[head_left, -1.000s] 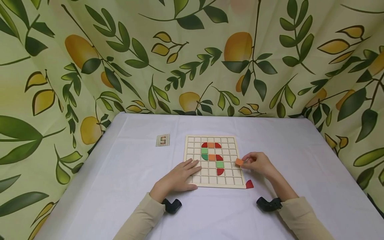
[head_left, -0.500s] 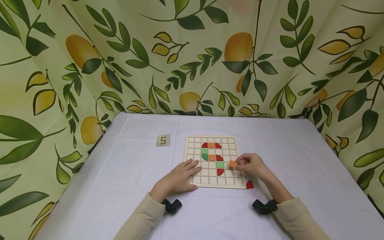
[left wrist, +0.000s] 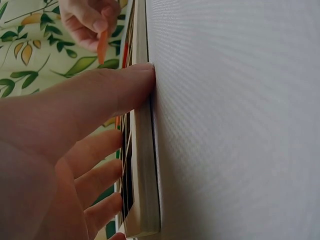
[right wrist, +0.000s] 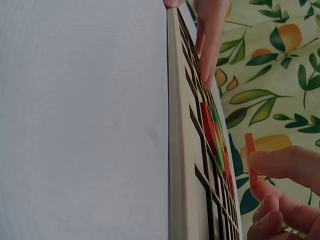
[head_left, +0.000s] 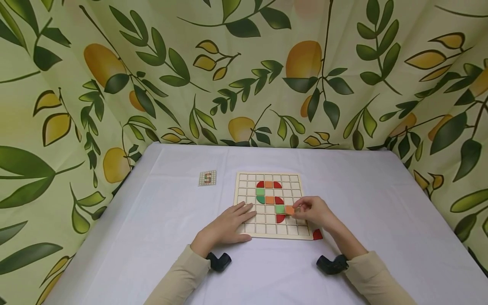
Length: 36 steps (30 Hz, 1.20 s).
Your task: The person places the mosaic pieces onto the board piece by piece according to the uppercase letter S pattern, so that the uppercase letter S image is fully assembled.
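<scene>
A wooden grid board [head_left: 259, 231] lies on the table, with red, green and orange tiles set in its cells in an S-like curve. My left hand [head_left: 228, 224] rests on the board's lower left corner, fingers spread over the cells and thumb along the front edge. Between thumb and fingers, my right hand [head_left: 314, 210] pinches a square orange tile [head_left: 289, 210]. That tile is held above the board, just right of the lower green tile [head_left: 280, 209]; the right wrist view shows a gap beneath the orange tile [right wrist: 251, 159]. A red quarter-round tile [head_left: 317, 234] lies at the board's lower right corner.
A small pattern card [head_left: 207, 178] showing a similar curve on a grid lies left of the board. White cloth [head_left: 171, 212] covers the table, and a leaf-and-fruit patterned curtain [head_left: 244, 84] hangs behind it. Each wrist wears a black device [head_left: 332, 264].
My right hand has moved left from the board's right edge, carrying the orange tile over the cells to beside the lower green tile. My left hand has stayed in place.
</scene>
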Available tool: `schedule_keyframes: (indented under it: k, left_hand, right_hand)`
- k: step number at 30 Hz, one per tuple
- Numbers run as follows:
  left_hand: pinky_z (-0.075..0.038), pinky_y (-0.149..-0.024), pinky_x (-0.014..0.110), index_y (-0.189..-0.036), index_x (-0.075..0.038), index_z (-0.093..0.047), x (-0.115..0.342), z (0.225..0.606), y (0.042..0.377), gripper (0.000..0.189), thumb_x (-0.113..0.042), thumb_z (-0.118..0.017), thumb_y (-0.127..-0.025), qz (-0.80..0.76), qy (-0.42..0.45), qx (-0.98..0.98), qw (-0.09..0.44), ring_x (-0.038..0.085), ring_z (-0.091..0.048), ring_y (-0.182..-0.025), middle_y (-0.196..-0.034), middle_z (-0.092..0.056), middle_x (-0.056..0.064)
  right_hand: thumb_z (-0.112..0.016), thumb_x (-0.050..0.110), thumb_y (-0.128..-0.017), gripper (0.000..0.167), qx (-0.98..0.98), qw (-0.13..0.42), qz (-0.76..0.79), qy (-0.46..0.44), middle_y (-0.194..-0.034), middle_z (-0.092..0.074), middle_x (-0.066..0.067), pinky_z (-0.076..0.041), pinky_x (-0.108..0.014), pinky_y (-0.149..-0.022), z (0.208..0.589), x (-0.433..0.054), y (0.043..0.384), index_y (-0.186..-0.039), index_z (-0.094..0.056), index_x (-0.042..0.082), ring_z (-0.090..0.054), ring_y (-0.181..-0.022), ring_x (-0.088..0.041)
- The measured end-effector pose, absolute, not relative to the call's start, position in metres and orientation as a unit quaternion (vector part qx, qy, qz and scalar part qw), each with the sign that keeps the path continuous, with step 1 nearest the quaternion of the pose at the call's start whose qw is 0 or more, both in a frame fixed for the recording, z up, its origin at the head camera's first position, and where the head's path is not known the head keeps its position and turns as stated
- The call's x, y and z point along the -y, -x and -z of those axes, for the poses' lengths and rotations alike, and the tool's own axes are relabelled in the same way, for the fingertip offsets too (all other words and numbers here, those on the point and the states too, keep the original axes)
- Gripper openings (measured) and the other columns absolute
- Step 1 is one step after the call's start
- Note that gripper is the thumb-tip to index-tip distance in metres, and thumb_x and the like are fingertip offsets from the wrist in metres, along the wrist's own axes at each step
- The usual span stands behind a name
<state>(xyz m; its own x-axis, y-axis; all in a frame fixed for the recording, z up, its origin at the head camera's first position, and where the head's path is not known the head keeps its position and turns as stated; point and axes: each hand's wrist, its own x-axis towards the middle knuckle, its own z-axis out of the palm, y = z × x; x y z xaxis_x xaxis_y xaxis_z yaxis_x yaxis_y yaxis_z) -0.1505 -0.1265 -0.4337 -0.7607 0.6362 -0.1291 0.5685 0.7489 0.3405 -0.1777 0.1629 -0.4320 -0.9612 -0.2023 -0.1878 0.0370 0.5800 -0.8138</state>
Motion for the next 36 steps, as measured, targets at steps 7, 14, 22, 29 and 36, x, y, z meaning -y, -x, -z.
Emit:
schedule_keyframes:
  k: [7, 14, 22, 29, 36]
  left_hand:
    - [-0.027, -0.122, 0.047, -0.147, -0.015, -0.041, 0.127, 0.435, 0.151, 0.068, -0.040, -0.065, -0.088, -0.141, -0.327, -0.927, 0.117, 0.031, -0.026, -0.150, -0.158, -0.034, 0.007]
    - [-0.027, -0.122, 0.047, -0.147, -0.016, -0.041, 0.127, 0.436, 0.152, 0.069, -0.039, -0.066, -0.088, -0.144, -0.323, -0.927, 0.122, 0.031, -0.025, -0.150, -0.159, -0.034, 0.006]
    - [-0.028, -0.122, 0.047, -0.147, -0.016, -0.041, 0.127, 0.438, 0.152, 0.069, -0.039, -0.066, -0.088, -0.135, -0.320, -0.930, 0.120, 0.030, -0.026, -0.150, -0.159, -0.034, 0.006]
    - [-0.026, -0.123, 0.046, -0.148, -0.016, -0.040, 0.126, 0.436, 0.152, 0.068, -0.040, -0.065, -0.088, -0.137, -0.322, -0.928, 0.123, 0.030, -0.024, -0.151, -0.159, -0.032, 0.006]
    - [-0.026, -0.123, 0.046, -0.147, -0.016, -0.040, 0.126, 0.436, 0.152, 0.068, -0.040, -0.065, -0.088, -0.133, -0.322, -0.929, 0.123, 0.030, -0.024, -0.150, -0.159, -0.033, 0.006]
  right_hand:
    - [-0.075, 0.006, -0.076, 0.022, -0.873, 0.142, 0.464, 0.055, -0.064, -0.046, 0.003, -0.033, -0.018, -0.050, 0.432, -0.155, 0.177, -0.095, -0.067, -0.003, -0.043, -0.062, -0.010]
    - [-0.076, 0.005, -0.075, 0.023, -0.869, 0.143, 0.468, 0.073, -0.063, -0.047, 0.003, -0.034, -0.017, -0.049, 0.434, -0.149, 0.178, -0.094, -0.067, -0.004, -0.043, -0.060, -0.009]
    - [-0.077, 0.006, -0.076, 0.024, -0.867, 0.133, 0.468, 0.108, -0.062, -0.048, 0.003, -0.035, -0.017, -0.048, 0.435, -0.145, 0.177, -0.094, -0.066, -0.005, -0.043, -0.056, -0.007]
    - [-0.078, 0.005, -0.074, 0.023, -0.869, 0.129, 0.464, 0.113, -0.062, -0.048, 0.003, -0.033, -0.017, -0.047, 0.436, -0.139, 0.176, -0.092, -0.068, -0.004, -0.042, -0.056, -0.006]
    - [-0.079, 0.005, -0.074, 0.021, -0.874, 0.134, 0.451, 0.120, -0.060, -0.046, 0.004, -0.033, -0.017, -0.050, 0.440, -0.133, 0.176, -0.091, -0.070, -0.003, -0.043, -0.059, -0.008]
